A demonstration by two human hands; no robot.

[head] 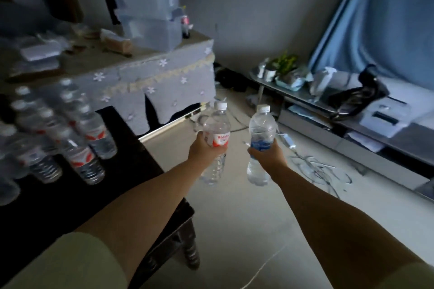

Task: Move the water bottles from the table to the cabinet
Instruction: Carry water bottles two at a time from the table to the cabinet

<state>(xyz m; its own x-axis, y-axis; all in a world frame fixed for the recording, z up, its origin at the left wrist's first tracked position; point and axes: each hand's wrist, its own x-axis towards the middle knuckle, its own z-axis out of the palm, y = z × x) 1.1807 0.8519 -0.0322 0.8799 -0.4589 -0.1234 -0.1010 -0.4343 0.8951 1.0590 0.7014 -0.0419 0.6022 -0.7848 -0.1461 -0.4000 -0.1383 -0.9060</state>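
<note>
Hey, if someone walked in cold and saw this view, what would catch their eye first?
Two outstretched arms at centre, each hand gripping a water bottle over the floor: the left hand holds a red-labelled bottle, the right hand a blue-labelled bottle. Next, the blurred cluster of bottles standing on the dark table at left. Behind, a blue curtain hangs at upper right.

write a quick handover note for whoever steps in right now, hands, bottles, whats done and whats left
Left hand grips a red-label bottle, held upright over the floor.
Right hand grips a blue-label bottle, also upright.
Both bottles are off the dark table and in carry.
A cluster of bottles on the table remains, view blurred.
Left: set these two in the cabinet, not identifiable here, then return for the rest.
</note>
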